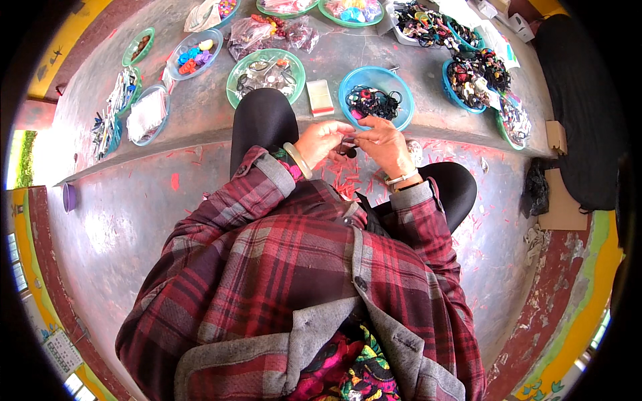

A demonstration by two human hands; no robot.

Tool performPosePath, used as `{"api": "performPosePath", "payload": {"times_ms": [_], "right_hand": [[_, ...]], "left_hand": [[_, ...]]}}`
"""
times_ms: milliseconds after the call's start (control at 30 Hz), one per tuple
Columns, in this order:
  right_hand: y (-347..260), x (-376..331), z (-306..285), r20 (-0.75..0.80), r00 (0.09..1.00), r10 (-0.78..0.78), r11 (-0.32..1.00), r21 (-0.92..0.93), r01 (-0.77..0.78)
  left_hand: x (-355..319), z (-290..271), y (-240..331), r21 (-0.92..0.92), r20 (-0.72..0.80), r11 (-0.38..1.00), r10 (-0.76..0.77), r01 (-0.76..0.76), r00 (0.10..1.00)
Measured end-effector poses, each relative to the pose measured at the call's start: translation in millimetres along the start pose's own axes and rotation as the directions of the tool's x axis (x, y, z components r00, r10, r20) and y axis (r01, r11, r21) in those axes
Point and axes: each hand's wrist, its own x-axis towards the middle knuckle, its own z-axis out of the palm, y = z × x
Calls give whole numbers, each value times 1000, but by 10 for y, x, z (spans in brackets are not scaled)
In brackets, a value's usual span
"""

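My left hand (318,144) and my right hand (386,148) meet fingertip to fingertip above the gap between my knees. Both are closed in a pinch on a small dark item (348,148), too small and too covered by fingers to name. Just beyond them stands a blue plastic basket (344,91) with a tangle of black elastic cords (373,102) inside. Left of that basket lies a stack of clear plastic bags with a red strip (319,99). A green basket (231,92) of small packed pieces sits behind my left knee.
More baskets of trinkets line the raised concrete ledge (428,127): a blue one with colourful pieces (194,57), one with white packets (146,117), a blue one heaped with dark accessories (473,80). Red scraps (344,180) litter the floor. A purple cup (69,198) stands far left.
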Motion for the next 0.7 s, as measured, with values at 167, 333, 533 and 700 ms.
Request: {"api": "performPosePath", "payload": {"times_ms": [167, 333, 533, 700], "right_hand": [[-75, -12, -2, 94, 980, -175, 963, -189, 190], [-6, -32, 72, 132, 975, -179, 946, -248, 207], [-98, -21, 4, 162, 972, -173, 955, -213, 206], [-105, -50, 28, 272, 956, -109, 955, -238, 176]], "left_hand": [[36, 8, -60, 148, 1, 988, 40, -40, 999], [78, -47, -189, 327, 39, 937, 116, -123, 992], [55, 5, -76, 132, -21, 991, 16, -13, 1000], [68, 6, -153, 129, 1, 989, 68, -68, 998]]}}
